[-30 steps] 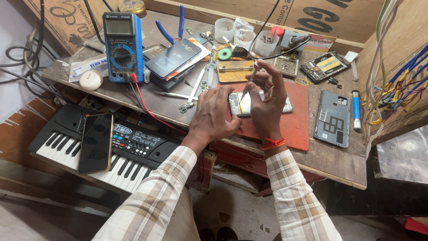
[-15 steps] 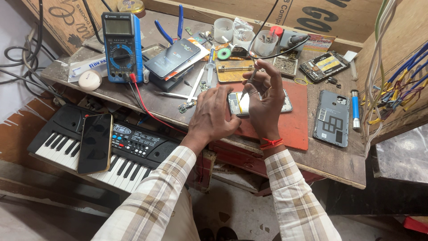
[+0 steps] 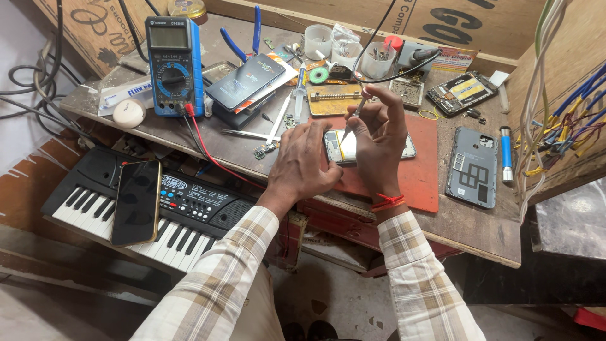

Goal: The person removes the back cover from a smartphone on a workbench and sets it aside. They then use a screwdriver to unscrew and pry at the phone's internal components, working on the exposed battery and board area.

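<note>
Our right hand (image 3: 379,142) pinches a screwdriver (image 3: 355,113) over the opened phone (image 3: 369,146); our left hand (image 3: 306,161), fingers spread, steadies it on the red mat (image 3: 420,173) beneath, cluttered wooden bench (image 3: 486,230) all around.

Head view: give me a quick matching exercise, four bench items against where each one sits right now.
Items:
1. multimeter
2. black phone
3. grey back cover
4. opened phone

Places:
A. lying on the keyboard
B. on the red mat, under both hands
C. standing at the bench's back left
D. right of the red mat, beside a blue-banded tube

Pairs: 1-C, 2-A, 3-D, 4-B
</note>
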`<state>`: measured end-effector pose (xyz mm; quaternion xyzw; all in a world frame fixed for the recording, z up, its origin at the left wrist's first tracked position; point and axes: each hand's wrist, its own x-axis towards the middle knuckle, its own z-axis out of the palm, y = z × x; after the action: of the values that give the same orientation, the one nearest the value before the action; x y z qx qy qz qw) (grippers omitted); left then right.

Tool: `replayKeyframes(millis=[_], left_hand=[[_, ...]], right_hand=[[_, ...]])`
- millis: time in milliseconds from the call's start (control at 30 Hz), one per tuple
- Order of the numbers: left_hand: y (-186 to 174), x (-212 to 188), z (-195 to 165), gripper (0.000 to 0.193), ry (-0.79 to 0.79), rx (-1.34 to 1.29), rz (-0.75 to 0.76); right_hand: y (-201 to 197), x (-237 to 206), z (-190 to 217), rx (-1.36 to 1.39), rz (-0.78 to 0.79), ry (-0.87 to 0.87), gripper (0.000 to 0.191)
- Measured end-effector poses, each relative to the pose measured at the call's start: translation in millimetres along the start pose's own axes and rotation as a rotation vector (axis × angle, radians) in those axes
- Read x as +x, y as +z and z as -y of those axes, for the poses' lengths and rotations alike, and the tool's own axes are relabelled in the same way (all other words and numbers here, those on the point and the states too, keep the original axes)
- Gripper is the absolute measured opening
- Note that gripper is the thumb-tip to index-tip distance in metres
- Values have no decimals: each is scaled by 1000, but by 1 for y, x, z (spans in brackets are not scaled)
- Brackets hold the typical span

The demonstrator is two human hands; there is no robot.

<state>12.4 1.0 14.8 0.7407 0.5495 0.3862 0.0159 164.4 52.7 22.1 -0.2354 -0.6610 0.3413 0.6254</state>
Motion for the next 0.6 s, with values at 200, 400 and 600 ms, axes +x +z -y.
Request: replayKeyframes(millis=[200,400,600], left_hand=[[0,0,0,68,-23,-12,28],[0,-1,0,68,4,-10,-9],[-1,0,-1,70,1,-17,8]], right_hand=[[1,0,0,-148,19,-180,57],[0,1,-5,-50,-31,-39,52],[-1,-1,-4,27,67,-92,53]])
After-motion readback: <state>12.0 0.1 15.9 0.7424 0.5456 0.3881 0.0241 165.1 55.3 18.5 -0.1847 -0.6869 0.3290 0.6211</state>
